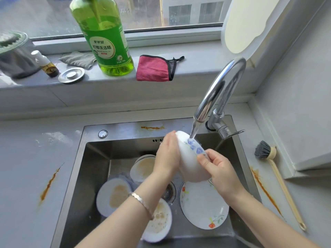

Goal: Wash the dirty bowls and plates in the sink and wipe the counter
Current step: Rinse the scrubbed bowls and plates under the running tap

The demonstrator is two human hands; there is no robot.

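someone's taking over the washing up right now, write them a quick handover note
Left hand: flat against the side of the blue-flowered bowl, held under the running tap.
Right hand: fingers pinch the bowl's rim.
In the sink: three dirty bowls and a flowered plate with no visible residue.
Done: nothing set aside as washed that I can see.
Left: finish this bowl, wash the rest, then wipe the orange streaks off the counter. A pink cloth lies on the sill.
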